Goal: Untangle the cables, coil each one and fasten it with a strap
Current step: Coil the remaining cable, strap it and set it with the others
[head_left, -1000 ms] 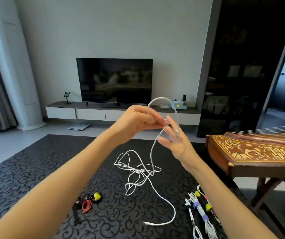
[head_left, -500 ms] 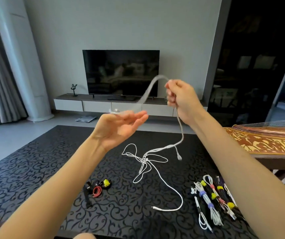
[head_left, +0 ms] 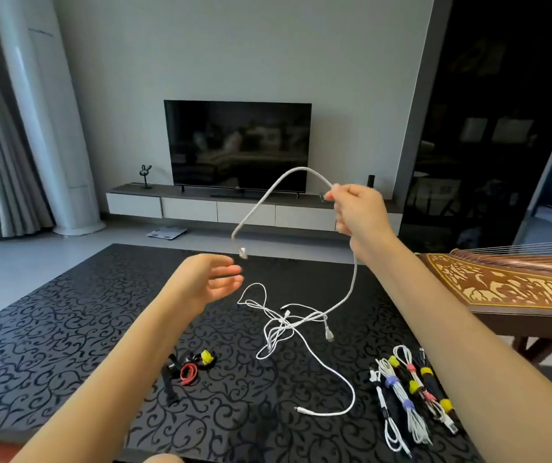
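My right hand is raised above the table and shut on a white cable. One end of that cable arcs up and left, and its plug dangles free just above my left hand. My left hand is open, palm turned inward, holding nothing. The cable's other part drops from my right fist down to a white tangle lying on the black patterned table. A loose white strand trails from the tangle toward me.
Loose straps in black, red and yellow lie front left. Several coiled, strapped cables lie front right. A wooden zither stands at the right. A TV and a low cabinet are beyond the table.
My left hand has let go of the cable end and dropped a little, fingers open. The freed plug now hangs from the arc held by my right hand.
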A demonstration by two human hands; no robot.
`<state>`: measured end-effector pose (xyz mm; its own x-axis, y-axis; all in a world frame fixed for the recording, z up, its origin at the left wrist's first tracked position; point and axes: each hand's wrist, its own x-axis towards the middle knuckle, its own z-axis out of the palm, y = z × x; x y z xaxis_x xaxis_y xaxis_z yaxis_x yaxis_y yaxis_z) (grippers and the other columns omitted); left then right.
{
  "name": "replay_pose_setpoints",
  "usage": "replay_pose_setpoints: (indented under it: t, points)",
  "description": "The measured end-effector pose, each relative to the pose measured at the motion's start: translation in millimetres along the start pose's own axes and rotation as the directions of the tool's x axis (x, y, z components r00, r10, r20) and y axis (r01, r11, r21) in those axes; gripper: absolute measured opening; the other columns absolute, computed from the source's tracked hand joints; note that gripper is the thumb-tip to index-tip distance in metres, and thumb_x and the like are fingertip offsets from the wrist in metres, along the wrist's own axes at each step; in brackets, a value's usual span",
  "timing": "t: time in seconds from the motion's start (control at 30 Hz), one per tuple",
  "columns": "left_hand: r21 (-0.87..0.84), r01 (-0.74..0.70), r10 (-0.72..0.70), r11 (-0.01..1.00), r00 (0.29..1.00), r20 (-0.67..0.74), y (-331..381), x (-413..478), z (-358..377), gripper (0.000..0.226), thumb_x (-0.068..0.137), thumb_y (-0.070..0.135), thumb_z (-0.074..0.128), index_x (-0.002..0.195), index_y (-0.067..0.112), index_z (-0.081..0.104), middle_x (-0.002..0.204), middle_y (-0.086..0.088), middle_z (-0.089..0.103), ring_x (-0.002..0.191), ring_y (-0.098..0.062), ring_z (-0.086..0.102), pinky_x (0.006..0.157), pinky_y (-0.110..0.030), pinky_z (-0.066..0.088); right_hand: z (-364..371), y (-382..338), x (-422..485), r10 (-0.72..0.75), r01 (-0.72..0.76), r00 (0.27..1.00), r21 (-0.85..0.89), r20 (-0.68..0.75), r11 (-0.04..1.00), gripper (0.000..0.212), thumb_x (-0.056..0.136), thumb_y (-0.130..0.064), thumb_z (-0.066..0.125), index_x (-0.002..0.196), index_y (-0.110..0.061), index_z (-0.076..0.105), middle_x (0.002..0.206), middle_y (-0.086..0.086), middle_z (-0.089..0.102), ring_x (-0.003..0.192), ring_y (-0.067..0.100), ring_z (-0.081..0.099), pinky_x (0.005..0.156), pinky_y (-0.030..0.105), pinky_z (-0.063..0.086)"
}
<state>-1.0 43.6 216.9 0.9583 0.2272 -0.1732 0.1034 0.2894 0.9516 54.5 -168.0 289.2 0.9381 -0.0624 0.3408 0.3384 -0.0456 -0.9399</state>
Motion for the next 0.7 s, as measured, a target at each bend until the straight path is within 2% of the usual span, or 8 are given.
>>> replay_pose_setpoints:
  t: [0.1,0.23,0.3,0.37,0.47,0.53,0.6,0.7]
  points:
    - [0.372,-0.269,0.28,0.888,0.96,0.025,-4.7,7.4,-2.8,0.022,0.089,0.015,0.063,0.11,0.01,0.057,0.106,-0.006,0.062,0.091,-0.015,0.061,0.075,-0.025,0.049,1.9,8.3,-9.7,0.057,-0.058,0.998,0.038,0.034,0.998,0.03,0.099,-0.015,0.046,0.073,-0.01,0.059,0.055,-0.002,0.033,0.046,0.008,0.026,0.038,0.018,0.023]
    - [0.488,-0.496,0.396,0.718,0.868,0.299,-8.5,1.9,25.5,0.034,0.09,0.033,0.062,0.123,0.03,0.054,0.118,0.014,0.057,0.111,-0.003,0.053,0.094,-0.027,0.041,12.6,10.6,-22.1,0.164,-0.18,0.98,0.152,0.112,0.972,0.028,0.099,-0.014,0.045,0.074,-0.007,0.056,0.045,-0.007,0.033,0.036,0.004,0.024,0.038,0.017,0.018]
    - [0.41,-0.518,0.431,0.751,0.854,0.291,-11.1,1.2,37.5,0.022,0.097,0.032,0.049,0.106,0.018,0.064,0.101,0.006,0.067,0.095,-0.007,0.064,0.092,-0.032,0.048,11.7,9.1,-25.8,0.236,-0.258,0.965,0.237,0.117,0.937,0.024,0.098,-0.011,0.045,0.077,-0.006,0.056,0.043,-0.007,0.032,0.035,0.004,0.023,0.036,0.017,0.016]
    - [0.209,-0.473,0.405,0.856,0.864,0.298,-13.2,-2.4,42.1,0.031,0.097,0.031,0.045,0.09,0.008,0.064,0.076,-0.004,0.068,0.068,-0.015,0.066,0.069,-0.03,0.054,2.9,13.8,-29.3,0.306,-0.318,0.948,0.296,0.087,0.901,0.022,0.098,-0.01,0.044,0.081,-0.004,0.056,0.046,-0.005,0.032,0.034,0.004,0.023,0.034,0.017,0.016]
    - [-0.066,-0.376,0.375,0.924,0.862,0.342,-14.5,-10.5,37.7,0.032,0.085,0.035,0.051,0.08,0.006,0.062,0.068,-0.006,0.059,0.054,-0.014,0.057,0.041,-0.016,0.033,-13.8,34.3,-41.6,0.413,-0.412,0.909,0.282,0.059,0.867,0.02,0.097,-0.007,0.044,0.083,-0.002,0.057,0.046,-0.005,0.031,0.032,0.004,0.022,0.032,0.017,0.016]
    - [-0.157,-0.326,0.362,0.932,0.856,0.369,-15.8,-10.6,35.4,0.036,0.083,0.04,0.048,0.079,0.008,0.065,0.076,-0.007,0.062,0.061,-0.013,0.059,0.04,-0.015,0.03,-20.6,51.6,-55.0,0.438,-0.443,0.896,0.2,0.071,0.874,0.018,0.094,-0.003,0.045,0.081,-0.002,0.058,0.043,-0.005,0.029,0.032,0.004,0.02,0.031,0.017,0.014]
    - [-0.178,-0.259,0.31,0.949,0.867,0.391,-19.8,-9.3,38.0,0.046,0.083,0.049,0.044,0.088,0.008,0.065,0.087,-0.007,0.065,0.075,-0.017,0.064,0.044,-0.016,0.04,-21.8,65.9,-70.0,0.403,-0.417,0.908,0.138,0.117,0.898,0.017,0.091,-0.002,0.048,0.078,-0.003,0.058,0.043,-0.005,0.027,0.035,0.005,0.019,0.033,0.017,0.013]
    - [-0.262,-0.108,0.203,0.959,0.906,0.372,-27.4,-7.8,48.0,0.058,0.086,0.055,0.042,0.108,0.005,0.061,0.11,-0.017,0.064,0.103,-0.03,0.064,0.074,-0.035,0.058,-13.9,79.5,-90.2,0.296,-0.31,0.935,0.044,0.193,0.95,0.023,0.09,-0.002,0.049,0.071,-0.008,0.059,0.041,-0.008,0.03,0.035,0.004,0.022,0.035,0.016,0.016]
